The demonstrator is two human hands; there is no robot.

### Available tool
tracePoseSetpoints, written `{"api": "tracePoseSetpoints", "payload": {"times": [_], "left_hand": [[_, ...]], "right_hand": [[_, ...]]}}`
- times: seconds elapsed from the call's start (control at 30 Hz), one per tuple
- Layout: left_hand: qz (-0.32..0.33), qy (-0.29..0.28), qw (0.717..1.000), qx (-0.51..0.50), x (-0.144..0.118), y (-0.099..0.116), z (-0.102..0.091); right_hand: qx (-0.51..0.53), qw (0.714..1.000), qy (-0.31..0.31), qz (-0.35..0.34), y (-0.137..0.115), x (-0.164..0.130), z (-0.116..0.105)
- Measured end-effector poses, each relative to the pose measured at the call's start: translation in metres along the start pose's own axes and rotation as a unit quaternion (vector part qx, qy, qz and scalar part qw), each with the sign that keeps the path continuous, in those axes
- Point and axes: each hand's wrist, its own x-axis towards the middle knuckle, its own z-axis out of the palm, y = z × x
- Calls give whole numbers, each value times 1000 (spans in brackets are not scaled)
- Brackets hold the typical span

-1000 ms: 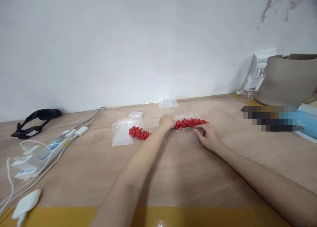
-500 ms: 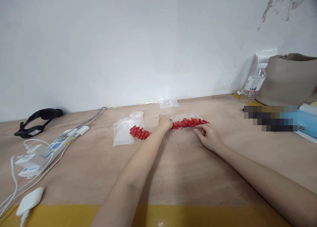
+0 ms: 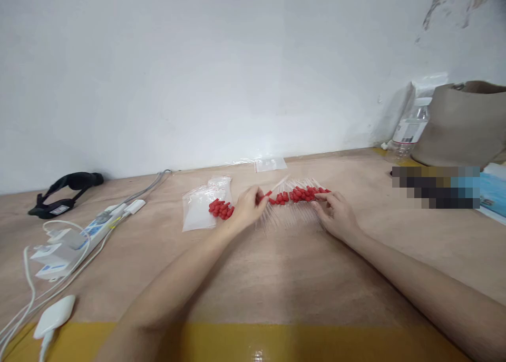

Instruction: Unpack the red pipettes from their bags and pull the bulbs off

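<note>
A row of small red pieces (image 3: 302,193) with thin clear stems lies across the middle of the table. My left hand (image 3: 250,204) is at the row's left end, its thumb and fingers pinched on one red piece (image 3: 268,194) that sticks out to the right. At the right end, my right hand (image 3: 336,212) rests with thumb and index finger slightly apart, their tips against the outermost pieces. A separate heap of red pieces (image 3: 220,208) lies left of my left hand, partly over clear zip bags (image 3: 196,209).
Another clear bag (image 3: 271,164) lies by the wall. On the left are a power strip (image 3: 89,235) with white cables, a white charger (image 3: 54,315) and a black strap (image 3: 65,193). A plastic bottle (image 3: 411,125) and a grey-brown container (image 3: 460,125) stand at the right.
My left hand has drawn back a little to the left and now pinches a red piece from the row's left end. My right hand has barely moved.
</note>
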Motion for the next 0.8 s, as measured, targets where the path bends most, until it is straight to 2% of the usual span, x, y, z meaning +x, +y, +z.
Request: {"api": "tracePoseSetpoints", "payload": {"times": [0.03, 0.1, 0.23, 0.3, 0.43, 0.53, 0.7, 0.8], "left_hand": [[49, 9, 998, -27, -16, -4, -3], [103, 21, 993, -54, -44, -13, -5], [119, 44, 988, -89, -78, -26, 2], [127, 49, 986, -97, -82, -28, 6], [167, 38, 979, -107, -83, -24, 8], [188, 24, 977, -96, -83, -20, 7], [265, 12, 963, -51, -80, -11, 10], [280, -6, 960, -8, -79, -9, 11]], "right_hand": [[-4, 999, 22, -37, -5, 0, -2], [-25, 993, 36, -112, -20, -1, -6], [-72, 972, -51, -219, -52, -10, -5], [-78, 961, -93, -247, -64, -17, 0], [-62, 954, -119, -268, -75, -26, 12], [-43, 954, -117, -272, -76, -29, 18], [-7, 953, -125, -276, -71, -33, 25], [20, 947, -141, -289, -69, -35, 26]]}}
